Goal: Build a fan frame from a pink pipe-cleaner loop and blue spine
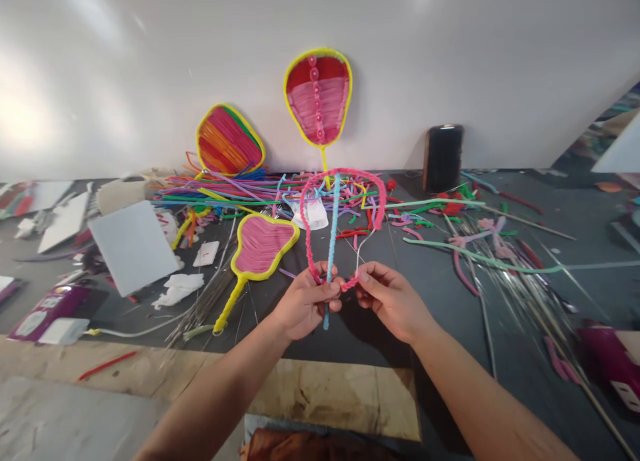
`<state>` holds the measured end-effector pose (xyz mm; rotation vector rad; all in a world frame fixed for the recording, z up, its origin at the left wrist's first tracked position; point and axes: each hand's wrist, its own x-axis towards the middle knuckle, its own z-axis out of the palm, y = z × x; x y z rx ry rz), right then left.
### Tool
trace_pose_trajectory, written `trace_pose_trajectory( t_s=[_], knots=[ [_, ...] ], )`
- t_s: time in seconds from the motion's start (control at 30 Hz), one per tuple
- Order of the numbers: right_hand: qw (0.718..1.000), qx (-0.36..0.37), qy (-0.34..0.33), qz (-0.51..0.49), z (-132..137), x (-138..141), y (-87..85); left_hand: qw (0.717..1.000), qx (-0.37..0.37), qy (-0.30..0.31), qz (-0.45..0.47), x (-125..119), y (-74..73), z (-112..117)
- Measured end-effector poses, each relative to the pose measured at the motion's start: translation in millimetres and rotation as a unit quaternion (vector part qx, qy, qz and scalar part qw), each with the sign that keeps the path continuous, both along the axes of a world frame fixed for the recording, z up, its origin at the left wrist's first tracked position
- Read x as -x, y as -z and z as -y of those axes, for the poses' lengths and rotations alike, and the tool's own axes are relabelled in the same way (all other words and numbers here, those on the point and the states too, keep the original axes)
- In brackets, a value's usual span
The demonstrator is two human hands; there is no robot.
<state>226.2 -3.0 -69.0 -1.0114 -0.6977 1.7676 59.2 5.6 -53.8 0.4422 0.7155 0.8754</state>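
I hold up a fan-shaped frame (345, 178) made of pink pipe cleaner wound on wire, with a light blue pipe-cleaner stem (333, 241) down its middle. My left hand (306, 302) pinches the base of the frame where the stem crosses it. My right hand (389, 294) pinches the pink pipe cleaner's loose end at the lower right of the loop, beside bare wire. Both hands are closed, above a dark grey table (380, 341).
A finished pink fan with yellow rim (260, 248) lies left of my hands. Two more fans (319, 98) (229, 141) lean on the white wall. A heap of coloured pipe cleaners (250, 191), bare wires (520, 281), white boards (133, 246) and a black box (443, 158) lie around.
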Motion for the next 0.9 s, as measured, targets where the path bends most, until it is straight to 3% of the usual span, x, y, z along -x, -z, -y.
trace_pose_trajectory(
  t_s=[0.13,0.27,0.4,0.53,0.7,0.8,0.9],
  knots=[
    [1.000,-0.015,-0.015,0.020,0.2,0.9,3.8,0.999,-0.007,0.041,-0.024,-0.5,0.2,1.9],
    [0.993,-0.036,0.081,0.076,-4.1,-1.2,12.5,0.994,-0.057,-0.052,-0.081,-3.6,7.1,0.7],
    [0.971,-0.075,0.160,0.162,-6.6,-4.9,12.7,0.956,-0.156,-0.144,-0.203,-3.8,13.3,-2.5],
    [0.948,-0.119,0.081,0.285,-1.9,-3.7,2.7,0.878,-0.267,-0.151,-0.368,-2.3,12.1,0.0],
    [0.960,-0.107,0.011,0.258,1.6,1.9,-0.5,0.813,-0.321,-0.109,-0.473,-2.3,13.8,9.0],
    [0.965,-0.102,0.026,0.238,0.7,2.9,2.3,0.794,-0.335,-0.084,-0.501,-2.4,16.1,11.9],
    [0.963,-0.110,0.031,0.245,0.0,2.9,2.5,0.813,-0.317,-0.069,-0.484,-3.0,15.1,10.6]
  ],
)
